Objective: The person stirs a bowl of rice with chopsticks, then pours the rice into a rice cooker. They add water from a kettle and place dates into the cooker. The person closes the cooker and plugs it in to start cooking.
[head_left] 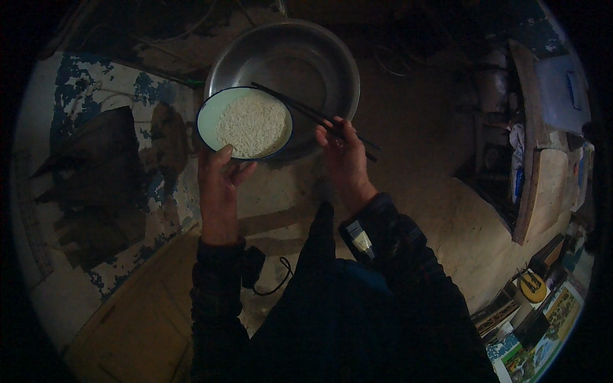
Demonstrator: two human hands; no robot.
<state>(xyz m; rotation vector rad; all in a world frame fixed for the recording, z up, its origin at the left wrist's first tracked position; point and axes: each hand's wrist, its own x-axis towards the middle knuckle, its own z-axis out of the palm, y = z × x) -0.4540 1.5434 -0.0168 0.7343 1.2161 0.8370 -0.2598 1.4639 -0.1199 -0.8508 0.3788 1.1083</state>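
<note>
A pale green bowl with a dark rim (208, 121) is gripped by my left hand (220, 185), the thumb over its near edge and the fingers below. White grains that look like rice (253, 126) fill much of the bowl. My right hand (345, 156) pinches a pair of dark chopsticks (297, 107), whose far ends reach over the bowl's upper right rim. Beyond and partly behind the bowl is a wide metal basin (341, 64); the bowl hides its lower left part.
A wooden frame (527, 147) with shelves stands at the right. Toward the lower right lie a round yellow object (532, 286) and printed sheets (543, 345). The left wall (96, 89) has peeling blue and white paint. A dark cable loop (281, 281) hangs near my left sleeve.
</note>
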